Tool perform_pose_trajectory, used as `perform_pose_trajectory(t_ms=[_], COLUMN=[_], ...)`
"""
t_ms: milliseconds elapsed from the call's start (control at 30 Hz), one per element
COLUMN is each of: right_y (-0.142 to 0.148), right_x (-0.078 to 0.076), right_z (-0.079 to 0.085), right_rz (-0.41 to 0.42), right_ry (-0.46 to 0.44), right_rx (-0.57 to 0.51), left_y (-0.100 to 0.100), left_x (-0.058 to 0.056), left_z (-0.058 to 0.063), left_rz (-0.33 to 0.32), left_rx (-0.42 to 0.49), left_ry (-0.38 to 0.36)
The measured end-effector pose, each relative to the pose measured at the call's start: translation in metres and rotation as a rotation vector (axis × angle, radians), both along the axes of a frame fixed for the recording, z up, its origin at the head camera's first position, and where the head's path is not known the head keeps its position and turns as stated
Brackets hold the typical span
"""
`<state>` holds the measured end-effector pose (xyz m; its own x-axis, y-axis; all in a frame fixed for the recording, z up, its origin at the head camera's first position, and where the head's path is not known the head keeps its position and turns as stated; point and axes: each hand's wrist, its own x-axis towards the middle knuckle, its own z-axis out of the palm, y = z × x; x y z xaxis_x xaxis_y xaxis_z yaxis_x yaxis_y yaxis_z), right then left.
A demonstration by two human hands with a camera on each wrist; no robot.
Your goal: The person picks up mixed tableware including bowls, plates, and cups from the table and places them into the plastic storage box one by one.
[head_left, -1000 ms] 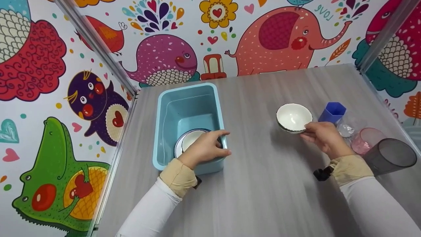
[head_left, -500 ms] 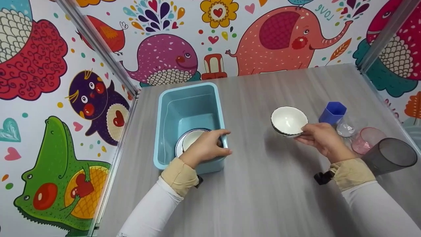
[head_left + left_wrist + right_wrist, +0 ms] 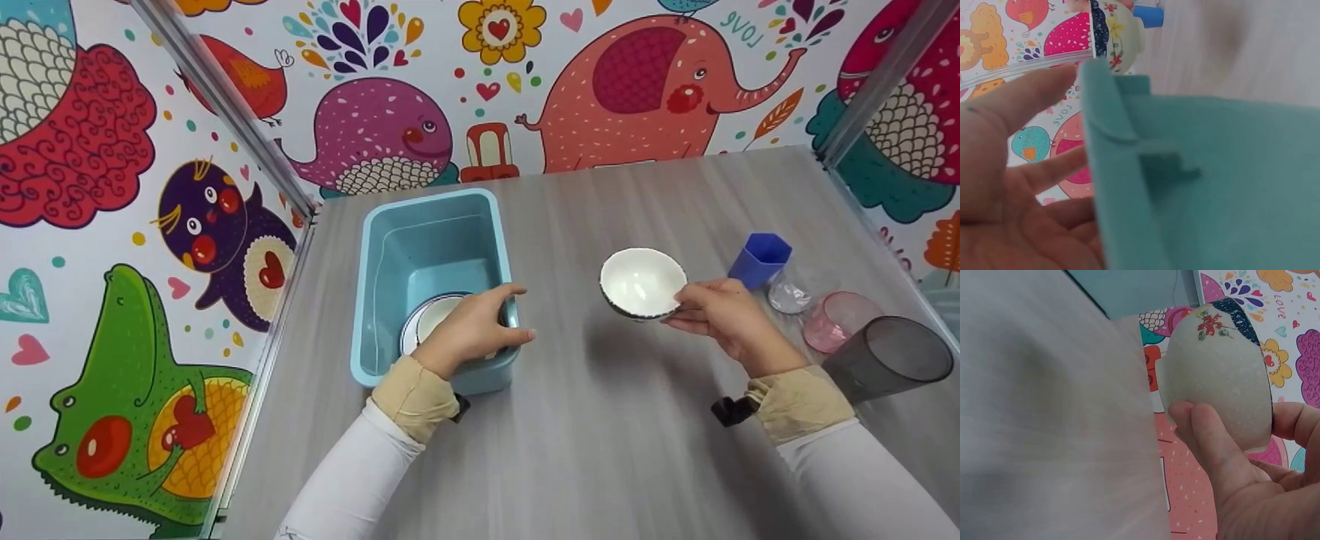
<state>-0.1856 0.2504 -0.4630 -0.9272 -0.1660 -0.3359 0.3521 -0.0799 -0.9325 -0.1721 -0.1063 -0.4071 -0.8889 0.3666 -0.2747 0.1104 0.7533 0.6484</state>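
My right hand pinches the side of a small white bowl, thumb at the rim and fingers underneath. The bowl is held above the table, tilted with its mouth toward the head camera. In the right wrist view, the bowl's outside shows a red flower and a dark blue rim band. My left hand lies over the near right rim of a light blue plastic bin, its thumb and fingers spread apart. Beneath that hand, a blue-rimmed white plate and another bowl sit inside the bin, partly hidden.
Right of my right hand stand a blue hexagonal cup, a clear glass, a pink glass and a large grey tumbler. Patterned walls border the grey wood-look table at the back and sides.
My right hand has carried the bowl left and slightly nearer, toward the bin. My left hand has stayed at the bin's rim, its thumb and fingers spreading a little wider.
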Motion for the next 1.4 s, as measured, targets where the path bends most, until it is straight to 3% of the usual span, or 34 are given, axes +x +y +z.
perform_pose_trajectory(t_ms=[167, 433, 667, 867, 1100, 1400], right_y=[-0.007, -0.02, -0.033, -0.041, -0.046, -0.052], right_x=[0.004, 0.008, 0.013, 0.017, 0.021, 0.025], right_z=[0.007, 0.016, 0.023, 0.026, 0.029, 0.033], right_rz=[0.013, 0.048, 0.086, 0.103, 0.111, 0.123], right_ry=[-0.003, 0.006, 0.032, 0.044, 0.052, 0.056], right_rx=[0.009, 0.064, 0.106, 0.105, 0.093, 0.068], left_y=[0.005, 0.014, 0.025, 0.03, 0.037, 0.046], left_x=[-0.001, -0.002, -0.004, -0.005, -0.005, -0.005], left_z=[0.002, 0.006, 0.007, 0.004, -0.001, -0.009], left_rz=[0.041, 0.082, 0.101, 0.116, 0.148, 0.098], left_rx=[0.022, 0.13, 0.267, 0.301, 0.397, 0.493], left_ry=[0.015, 0.041, -0.028, -0.076, -0.186, -0.221])
